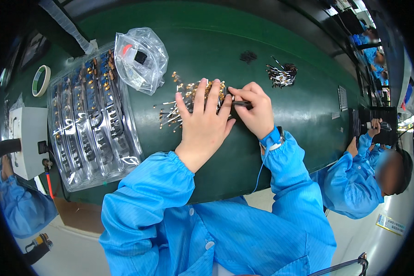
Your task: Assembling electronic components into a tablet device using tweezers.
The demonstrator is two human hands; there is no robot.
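Observation:
My left hand (pixel 203 131) lies flat with its fingers spread over a pile of small gold-tipped parts (pixel 170 112) with thin stems, on the green table. The palm and fingers hide part of the pile. Close to its right, my right hand (pixel 255 110) pinches a slim black tool (pixel 243 105); the tool's tip is partly covered, and its kind cannot be made out. A blue wrist strap (pixel 272 137) with a thin cord sits around my right wrist.
To the left lie clear plastic trays (pixel 94 129) of parts, with a clear bag (pixel 141 60) over their far corner. A tape roll (pixel 41 81), a grey box (pixel 28 138), a bunch of black-and-white parts (pixel 281 75) and small black pieces (pixel 248 56) surround them. A co-worker (pixel 354 184) sits at right.

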